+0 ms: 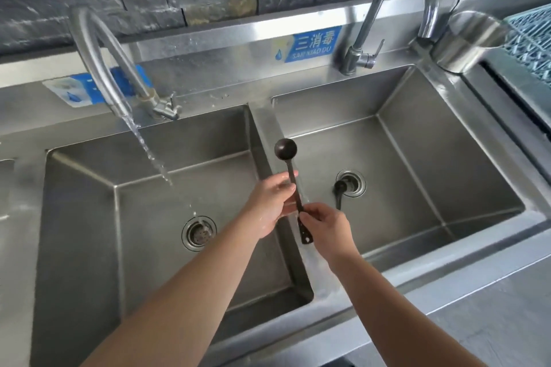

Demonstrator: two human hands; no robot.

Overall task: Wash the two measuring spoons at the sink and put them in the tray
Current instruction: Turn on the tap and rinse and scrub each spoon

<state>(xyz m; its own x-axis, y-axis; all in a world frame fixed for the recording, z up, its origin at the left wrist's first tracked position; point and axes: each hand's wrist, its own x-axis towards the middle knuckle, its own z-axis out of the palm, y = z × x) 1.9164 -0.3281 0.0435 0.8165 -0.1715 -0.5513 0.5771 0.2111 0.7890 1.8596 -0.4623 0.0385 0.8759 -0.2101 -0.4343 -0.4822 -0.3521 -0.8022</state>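
A dark long-handled measuring spoon (286, 152) stands nearly upright above the divider between the two steel basins, bowl end up. My right hand (326, 228) pinches its handle near the lower end. My left hand (272, 199) touches the handle's middle with fingers extended along it. A second dark measuring spoon (340, 192) lies in the right basin (417, 158), its bowl by the drain. Water streams from the left faucet (98, 53) into the left basin (89, 217). A blue-green slotted tray (533, 45) shows at the far right edge.
The right faucet (417, 3) is off, its spout reaching over a steel pot (468, 42) on the counter. Blue labels are stuck on the backsplash. A grey counter runs along the near right edge. The left basin's drain strainer (199, 232) sits below the stream.
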